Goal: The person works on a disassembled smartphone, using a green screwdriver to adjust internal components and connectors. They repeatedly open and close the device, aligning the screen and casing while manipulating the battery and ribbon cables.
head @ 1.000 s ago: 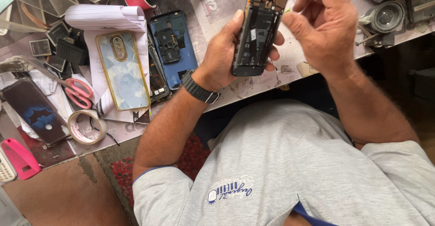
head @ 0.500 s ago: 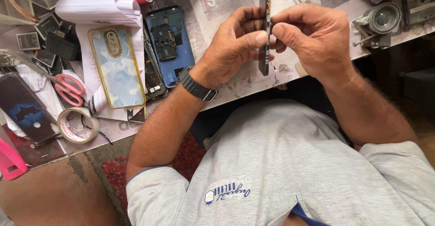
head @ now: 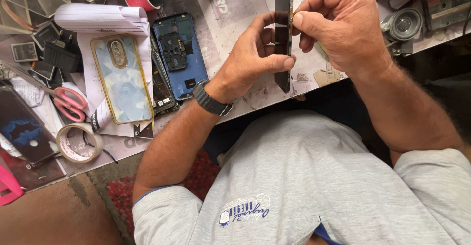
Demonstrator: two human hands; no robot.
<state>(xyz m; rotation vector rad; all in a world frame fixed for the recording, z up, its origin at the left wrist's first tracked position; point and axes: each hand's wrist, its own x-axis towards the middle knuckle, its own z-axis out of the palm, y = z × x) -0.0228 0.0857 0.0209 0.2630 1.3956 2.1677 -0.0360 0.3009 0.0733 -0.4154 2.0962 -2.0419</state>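
Both hands, left (head: 252, 61) and right (head: 338, 26), pinch a dark phone (head: 283, 34) edge-on in their fingers; left of it lie a blue frame (head: 180, 53) and a pale gold-rimmed case (head: 122, 80).

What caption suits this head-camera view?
Both hands, left hand and right hand, grip a dark phone edge-on above a cluttered bench.

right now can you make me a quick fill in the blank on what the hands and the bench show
1. Both hands hold a dark phone turned ____ to the camera.
2. The left hand has a dark ____ on its wrist.
3. The scissors on the bench have ____ handles.
4. The right hand pinches the phone's ____ edge.

Missing words: edge-on; watch; pink; right
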